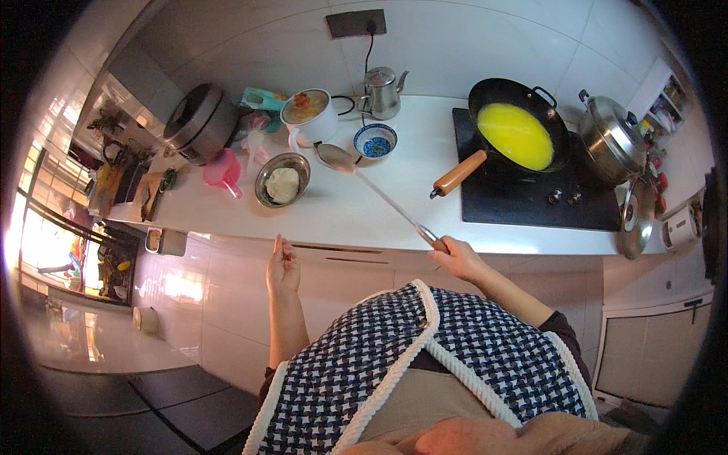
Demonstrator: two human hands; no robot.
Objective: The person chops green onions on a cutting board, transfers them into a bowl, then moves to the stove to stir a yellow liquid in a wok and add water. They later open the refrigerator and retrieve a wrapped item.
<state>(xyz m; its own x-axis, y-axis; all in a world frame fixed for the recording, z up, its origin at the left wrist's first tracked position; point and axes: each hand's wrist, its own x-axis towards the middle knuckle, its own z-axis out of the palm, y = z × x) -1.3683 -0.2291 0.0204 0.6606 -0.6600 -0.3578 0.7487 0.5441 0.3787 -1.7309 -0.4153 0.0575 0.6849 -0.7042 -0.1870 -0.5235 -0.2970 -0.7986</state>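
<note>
My right hand (455,259) grips the wooden handle end of a long metal wok ladle (392,202). The ladle reaches left over the white counter, its broad head between a metal bowl (263,190) and a blue-and-white bowl (375,141). A lump of pale dough (282,185) sits in the metal bowl. My left hand (283,267) is raised before the counter's front edge, below that bowl, its fingers partly curled; no object shows in it. To the right, a black wok (500,94) with a wooden handle (459,173) holds bright yellow liquid (515,136) on the black cooktop (489,207).
A white pot (313,129) with brownish contents and a metal oil pot (382,94) stand behind the ladle. Leftward are a pink funnel (223,170) and a grey rice cooker (202,125). A lidded steel pot (611,139) and a lid (637,219) flank the wok's right.
</note>
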